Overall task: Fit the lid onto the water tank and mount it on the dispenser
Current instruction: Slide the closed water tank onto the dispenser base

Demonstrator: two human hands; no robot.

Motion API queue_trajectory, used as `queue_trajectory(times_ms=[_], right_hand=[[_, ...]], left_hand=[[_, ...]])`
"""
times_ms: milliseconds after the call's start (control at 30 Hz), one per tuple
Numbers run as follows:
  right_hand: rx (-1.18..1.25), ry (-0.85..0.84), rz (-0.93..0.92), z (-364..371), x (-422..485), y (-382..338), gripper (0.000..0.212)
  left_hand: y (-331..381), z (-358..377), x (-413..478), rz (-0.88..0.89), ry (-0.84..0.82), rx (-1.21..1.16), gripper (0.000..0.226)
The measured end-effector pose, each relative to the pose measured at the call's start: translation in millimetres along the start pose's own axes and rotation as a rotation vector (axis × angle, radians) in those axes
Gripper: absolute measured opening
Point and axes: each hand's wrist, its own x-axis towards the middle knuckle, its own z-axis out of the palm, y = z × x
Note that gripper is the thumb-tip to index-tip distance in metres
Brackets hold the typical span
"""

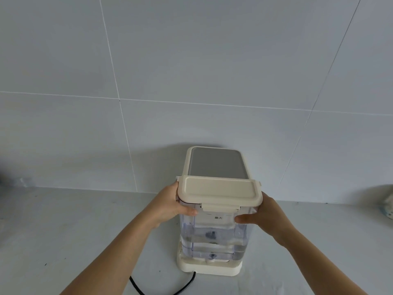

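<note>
The clear water tank (214, 237) stands upright over the cream base of the dispenser (210, 268), partly filled with water. A cream lid (219, 191) sits on top of the tank, its front latch folded down. My left hand (170, 204) grips the tank's left side just under the lid. My right hand (263, 218) grips the right side at the same height. Behind the tank rises the dispenser's body with a grey top panel (217, 162). Whether the tank rests fully in the base, I cannot tell.
The dispenser stands on a pale grey counter (74, 231) against a tiled wall (191, 71). A black power cord (148, 288) runs from the base toward me. A patterned object (388, 206) lies at the right edge.
</note>
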Motion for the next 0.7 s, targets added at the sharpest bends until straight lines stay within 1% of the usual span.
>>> queue_trajectory(times_ms=[133, 333, 700], right_hand=[[0.002, -0.018, -0.015, 0.3, -0.8, -1.0, 0.056], [0.01, -0.013, -0.013, 0.8, 1.3, 0.3, 0.059], [0.046, -0.035, -0.044, 0.5, 1.2, -1.8, 0.055]], left_hand=[[-1.7, -1.0, 1.3, 0.003, -0.011, 0.003, 0.067], [1.7, -3.7, 1.7, 0.004, -0.039, 0.01, 0.058], [4.7, -3.7, 1.0, -0.009, -0.031, 0.03, 0.058]])
